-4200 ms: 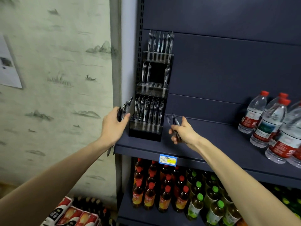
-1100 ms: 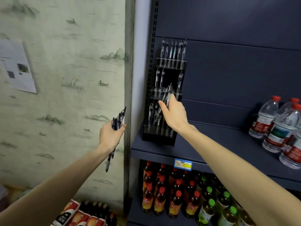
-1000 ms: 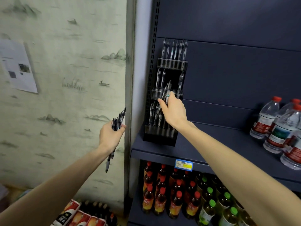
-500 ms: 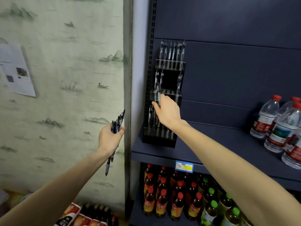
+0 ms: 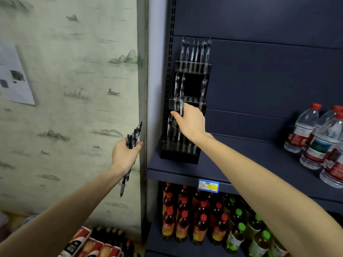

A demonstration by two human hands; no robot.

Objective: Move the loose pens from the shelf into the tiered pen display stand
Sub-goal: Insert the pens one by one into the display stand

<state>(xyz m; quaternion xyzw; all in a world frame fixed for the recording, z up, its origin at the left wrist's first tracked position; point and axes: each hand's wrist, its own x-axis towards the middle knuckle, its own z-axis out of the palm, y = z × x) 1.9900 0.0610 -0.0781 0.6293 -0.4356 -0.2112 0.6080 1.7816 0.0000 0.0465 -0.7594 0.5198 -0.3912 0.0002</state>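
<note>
The right hand (image 5: 189,121) is reaching up to the middle tier of the tiered pen display stand (image 5: 187,108), its fingers curled around a pen (image 5: 181,106) that is standing upright at the front left of that tier; the tip looks to be entering a slot, though the hand is hiding the lower end. The stand is sitting at the left end of the dark blue shelf (image 5: 241,164), close to the shelf's front edge and tight against the perforated upright (image 5: 168,52) on its left. Its top tier is holding a row of pens (image 5: 195,51), the middle tier is showing 2 pens on the left and 1 on the right with open slots between them, and the bottom tier is partly covered by the right wrist. The left hand (image 5: 124,154) is hanging out past the shelf's left edge, in front of the papered wall (image 5: 74,89), gripping a bundle of pens (image 5: 133,138) whose ends are sticking out above and below the fist. To the right of the stand the shelf surface is lying bare as far as the water bottles (image 5: 319,138) clustered at the right end. A price tag (image 5: 208,185) is sitting on the shelf's front lip, and bottled drinks (image 5: 202,225) are filling the shelf beneath.
</note>
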